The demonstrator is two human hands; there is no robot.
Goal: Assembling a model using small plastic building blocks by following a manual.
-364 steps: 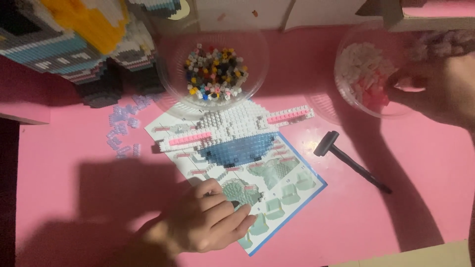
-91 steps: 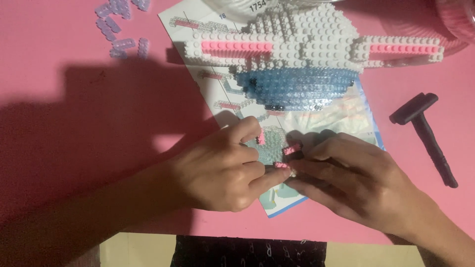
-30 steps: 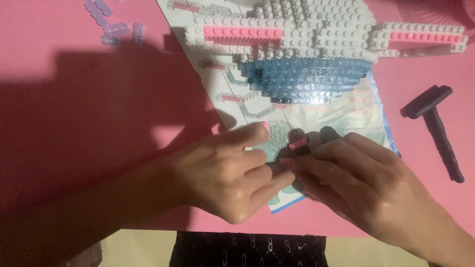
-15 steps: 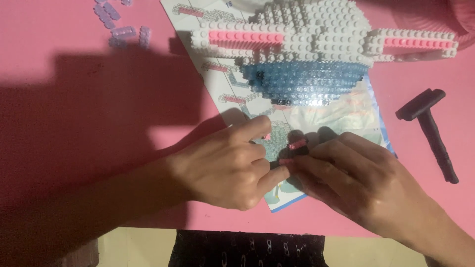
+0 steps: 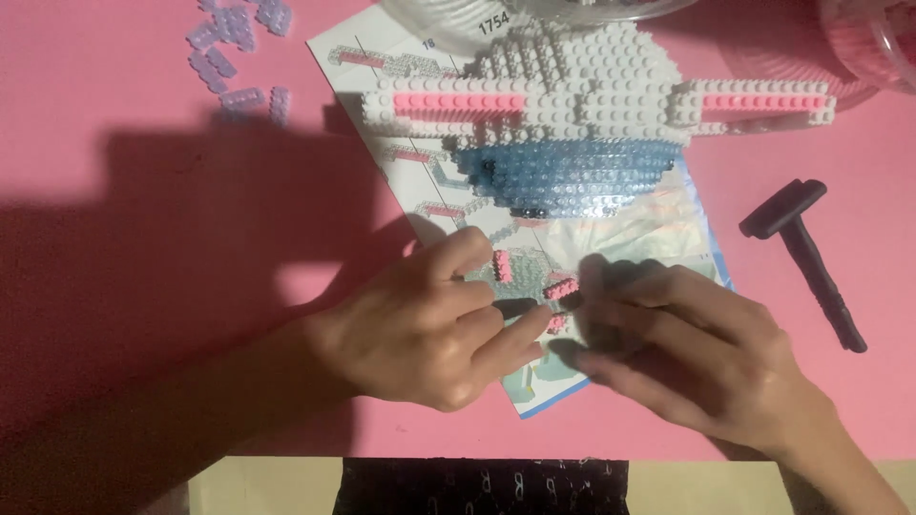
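Note:
My left hand (image 5: 429, 329) and my right hand (image 5: 682, 348) meet over the lower part of a printed instruction sheet (image 5: 420, 186) on the pink table. Between the fingertips sit small pink bricks (image 5: 561, 287), one more pink brick (image 5: 502, 264) just above the left fingers. My right fingertips pinch the pink brick; my left fingers press down beside it on the sheet. Above the hands lies a large brick-built model (image 5: 572, 133), white with pink bars and a blue curved underside.
A black brick-separator tool (image 5: 806, 257) lies to the right of the sheet. Loose pale lilac bricks (image 5: 234, 48) are scattered at the top left. Clear bowls (image 5: 873, 38) reach in at the top edge. The table's front edge (image 5: 286, 460) runs just below my hands.
Twelve seconds ago my right hand was at the far bowl; it now works beside the left on the sheet. In the last second the hands barely shift, and the view moves slightly.

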